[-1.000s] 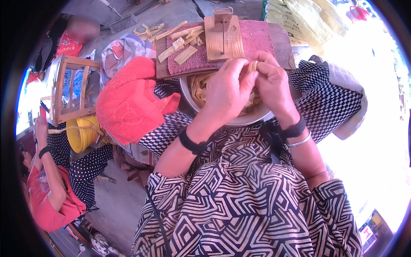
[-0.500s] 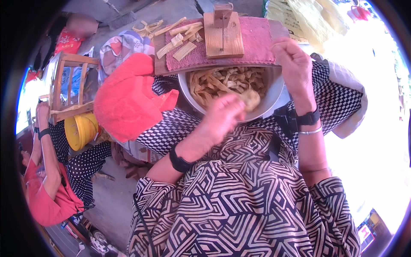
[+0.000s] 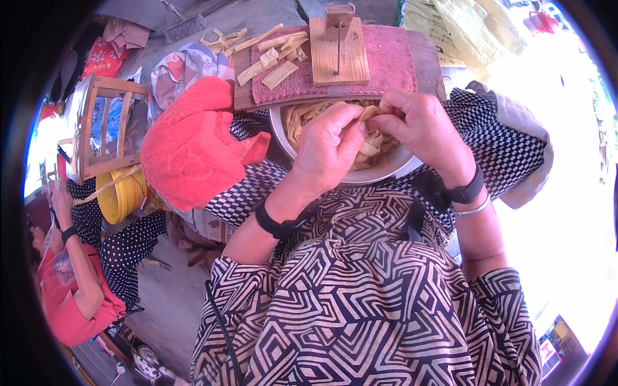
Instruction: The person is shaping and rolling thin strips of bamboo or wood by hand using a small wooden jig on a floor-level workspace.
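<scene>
Above a white basin (image 3: 368, 177), my two hands come together with fingertips pinched on a pale yellow strip (image 3: 369, 114). My left hand (image 3: 323, 151) grips it from the left, thumb against forefinger. My right hand (image 3: 426, 132) pinches it from the other side, fingers curled in. Most of the held strip hides behind the fingers. Similar soft, curled yellowish strips (image 3: 370, 153) fill the basin between my knees. A wooden board (image 3: 242, 101) with a pink cloth (image 3: 394, 67) lies over its far side, bearing a wooden block (image 3: 322, 67) with a thin metal rod or blade.
Several cut pieces (image 3: 280, 75) lie on the board's left. A red towel (image 3: 196, 148) covers my left knee. Further left are a wooden frame stand (image 3: 93, 125), a yellow bucket (image 3: 114, 199) and a co-worker's arm (image 3: 84, 264). Yellowish plastic sacks (image 3: 473, 38) lie far right.
My left hand has risen from the basin toward the board's near edge. My right hand has moved left from the board's right end to meet it at the strip.
</scene>
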The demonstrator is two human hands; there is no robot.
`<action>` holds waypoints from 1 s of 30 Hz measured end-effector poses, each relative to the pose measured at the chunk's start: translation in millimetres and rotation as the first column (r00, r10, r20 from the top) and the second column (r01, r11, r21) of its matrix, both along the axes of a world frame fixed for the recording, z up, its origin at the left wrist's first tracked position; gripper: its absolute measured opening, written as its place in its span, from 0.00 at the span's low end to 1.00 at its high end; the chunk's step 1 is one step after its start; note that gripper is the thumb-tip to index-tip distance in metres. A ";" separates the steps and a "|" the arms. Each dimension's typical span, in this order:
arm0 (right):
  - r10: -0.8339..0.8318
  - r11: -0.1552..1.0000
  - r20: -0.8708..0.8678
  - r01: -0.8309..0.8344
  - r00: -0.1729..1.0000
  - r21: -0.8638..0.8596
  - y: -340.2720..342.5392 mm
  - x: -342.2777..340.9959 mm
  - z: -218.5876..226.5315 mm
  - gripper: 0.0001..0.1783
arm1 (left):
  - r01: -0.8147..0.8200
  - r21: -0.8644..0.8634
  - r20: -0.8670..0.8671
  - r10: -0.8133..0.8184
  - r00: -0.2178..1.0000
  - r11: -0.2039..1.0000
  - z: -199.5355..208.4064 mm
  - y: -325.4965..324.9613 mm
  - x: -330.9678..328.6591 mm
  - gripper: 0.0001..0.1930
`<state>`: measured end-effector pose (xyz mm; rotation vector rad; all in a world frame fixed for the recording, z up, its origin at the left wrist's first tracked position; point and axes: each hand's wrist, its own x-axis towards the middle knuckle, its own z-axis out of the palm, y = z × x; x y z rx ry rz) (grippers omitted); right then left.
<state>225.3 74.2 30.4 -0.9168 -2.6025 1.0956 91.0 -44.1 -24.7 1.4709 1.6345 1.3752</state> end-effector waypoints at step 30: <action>0.101 0.968 0.025 -0.092 0.995 -0.232 20.3 10.9 10.5 0.09 | 0.029 -0.071 -0.193 -0.043 0.980 0.997 32.1 3.5 -32.5 0.04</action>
